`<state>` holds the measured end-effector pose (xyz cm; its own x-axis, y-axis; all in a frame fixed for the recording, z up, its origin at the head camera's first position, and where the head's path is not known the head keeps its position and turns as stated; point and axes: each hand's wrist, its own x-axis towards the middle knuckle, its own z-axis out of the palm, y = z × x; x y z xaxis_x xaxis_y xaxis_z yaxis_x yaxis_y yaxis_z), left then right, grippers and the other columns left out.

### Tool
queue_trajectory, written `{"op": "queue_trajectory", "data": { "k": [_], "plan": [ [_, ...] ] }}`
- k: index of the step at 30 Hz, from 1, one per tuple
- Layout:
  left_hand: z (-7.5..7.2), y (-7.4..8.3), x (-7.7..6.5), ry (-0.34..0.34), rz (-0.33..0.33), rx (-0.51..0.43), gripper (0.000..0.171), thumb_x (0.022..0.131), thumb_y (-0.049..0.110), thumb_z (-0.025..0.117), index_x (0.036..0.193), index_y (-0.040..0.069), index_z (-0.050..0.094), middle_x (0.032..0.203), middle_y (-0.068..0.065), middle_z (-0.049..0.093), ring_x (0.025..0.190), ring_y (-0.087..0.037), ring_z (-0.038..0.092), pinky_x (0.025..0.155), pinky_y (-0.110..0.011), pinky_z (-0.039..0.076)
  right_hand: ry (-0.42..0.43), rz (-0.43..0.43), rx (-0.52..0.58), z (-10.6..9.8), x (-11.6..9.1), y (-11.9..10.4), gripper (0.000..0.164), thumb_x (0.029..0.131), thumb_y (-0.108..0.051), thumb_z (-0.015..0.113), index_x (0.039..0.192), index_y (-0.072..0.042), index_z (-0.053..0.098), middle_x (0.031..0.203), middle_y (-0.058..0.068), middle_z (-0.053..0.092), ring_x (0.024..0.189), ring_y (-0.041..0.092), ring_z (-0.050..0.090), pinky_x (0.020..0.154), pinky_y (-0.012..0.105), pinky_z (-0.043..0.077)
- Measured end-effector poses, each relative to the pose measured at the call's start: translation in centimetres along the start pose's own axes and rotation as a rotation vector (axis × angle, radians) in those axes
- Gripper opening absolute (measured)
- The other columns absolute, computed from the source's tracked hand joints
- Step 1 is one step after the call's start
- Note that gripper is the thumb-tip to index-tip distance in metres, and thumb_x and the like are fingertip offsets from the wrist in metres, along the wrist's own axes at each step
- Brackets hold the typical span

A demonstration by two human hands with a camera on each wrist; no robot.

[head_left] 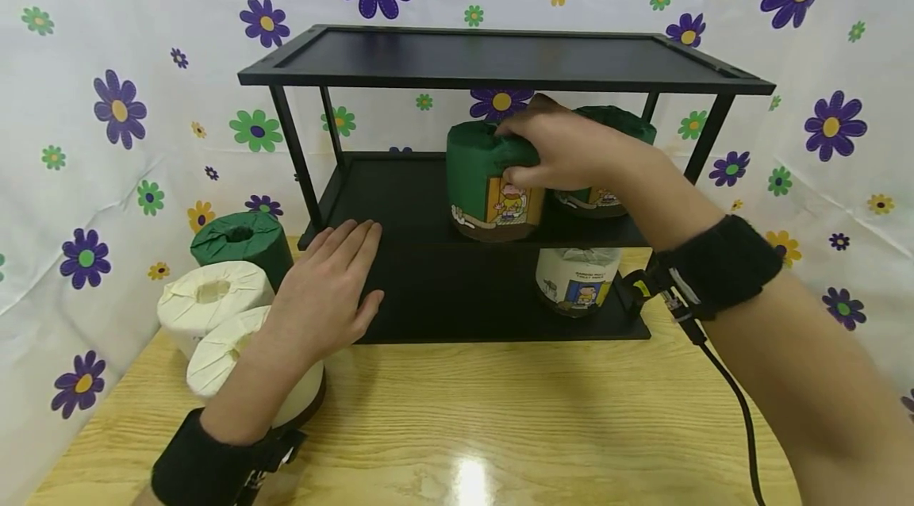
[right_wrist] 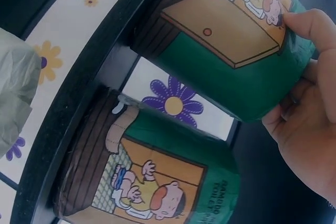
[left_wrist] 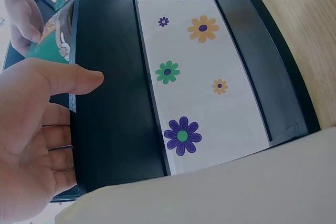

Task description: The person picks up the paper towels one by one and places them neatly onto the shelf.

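Note:
My right hand (head_left: 553,153) grips a green-wrapped paper roll (head_left: 489,181) by its top, standing on the middle shelf of a black rack (head_left: 400,197). The right wrist view shows the thumb (right_wrist: 310,24) and fingers curled round that green roll (right_wrist: 236,56). A second green roll (head_left: 607,201) (right_wrist: 168,177) stands just beside it on the same shelf. My left hand (head_left: 332,288) lies flat, fingers straight, on the front of the rack's bottom shelf (head_left: 457,308); in the left wrist view the open left hand (left_wrist: 37,135) rests against the dark shelf (left_wrist: 113,93).
A white-wrapped roll (head_left: 577,277) stands on the bottom shelf at the right. Left of the rack on the wooden table (head_left: 457,427) are a green roll (head_left: 241,240) and two white rolls (head_left: 210,300). The rack's top shelf (head_left: 500,58) is bare. Flowered cloth (head_left: 107,109) hangs behind.

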<state>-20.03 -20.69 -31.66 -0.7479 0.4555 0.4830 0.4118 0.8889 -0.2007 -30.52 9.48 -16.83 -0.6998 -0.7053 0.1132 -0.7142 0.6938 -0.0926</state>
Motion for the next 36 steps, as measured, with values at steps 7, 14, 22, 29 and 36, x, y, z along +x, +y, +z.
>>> {"op": "queue_trajectory", "data": {
  "k": [7, 14, 22, 29, 36],
  "plan": [
    [-0.1, 0.0, 0.0, -0.01, -0.004, 0.001, 0.074, 0.087, 0.03, 0.072, 0.145, -0.005, 0.045, 0.147, -0.023, 0.051, 0.137, -0.039, 0.047, 0.115, -0.053, 0.038, 0.021, -0.012, -0.054, 0.6, 0.9, 1.1, 0.057, 0.095, -0.029, 0.063, 0.143, -0.002, 0.049, 0.148, 0.019, 0.049, 0.141, 0.04, 0.037, 0.123, 0.053, 0.018],
    [0.0, 0.1, 0.0, -0.017, -0.009, 0.009, 0.075, 0.086, 0.032, 0.073, 0.146, -0.005, 0.045, 0.148, -0.023, 0.05, 0.138, -0.039, 0.046, 0.115, -0.053, 0.037, 0.034, 0.029, -0.128, 1.4, 1.4, 2.0, 0.061, 0.099, -0.031, 0.058, 0.149, 0.0, 0.042, 0.153, 0.02, 0.043, 0.14, 0.041, 0.032, 0.119, 0.058, 0.024],
    [0.1, 0.0, 0.0, -0.001, -0.002, 0.006, 0.076, 0.086, 0.032, 0.073, 0.145, -0.005, 0.045, 0.148, -0.023, 0.05, 0.138, -0.04, 0.046, 0.115, -0.053, 0.037, 0.067, 0.044, -0.166, 1.8, 1.0, 2.0, 0.064, 0.102, -0.031, 0.052, 0.155, -0.002, 0.031, 0.158, 0.021, 0.036, 0.146, 0.043, 0.026, 0.123, 0.058, 0.015],
    [0.0, 0.0, -0.1, 0.002, -0.004, 0.007, 0.076, 0.085, 0.032, 0.074, 0.145, -0.005, 0.045, 0.147, -0.023, 0.05, 0.137, -0.04, 0.047, 0.115, -0.053, 0.038, 0.289, -0.028, -0.126, 3.0, -1.9, 1.6, 0.072, 0.099, -0.031, 0.061, 0.156, -0.004, 0.028, 0.156, 0.023, 0.035, 0.146, 0.042, 0.03, 0.122, 0.055, 0.02],
    [0.0, 0.0, -0.1, -0.012, -0.007, 0.008, 0.076, 0.087, 0.032, 0.072, 0.146, -0.005, 0.044, 0.148, -0.023, 0.049, 0.139, -0.04, 0.045, 0.116, -0.053, 0.036, 0.54, -0.097, -0.068, 5.4, -7.2, 2.1, 0.056, 0.092, -0.017, 0.07, 0.143, -0.003, 0.051, 0.14, 0.021, 0.05, 0.125, 0.04, 0.043, 0.105, 0.056, 0.037]
  ]
}}
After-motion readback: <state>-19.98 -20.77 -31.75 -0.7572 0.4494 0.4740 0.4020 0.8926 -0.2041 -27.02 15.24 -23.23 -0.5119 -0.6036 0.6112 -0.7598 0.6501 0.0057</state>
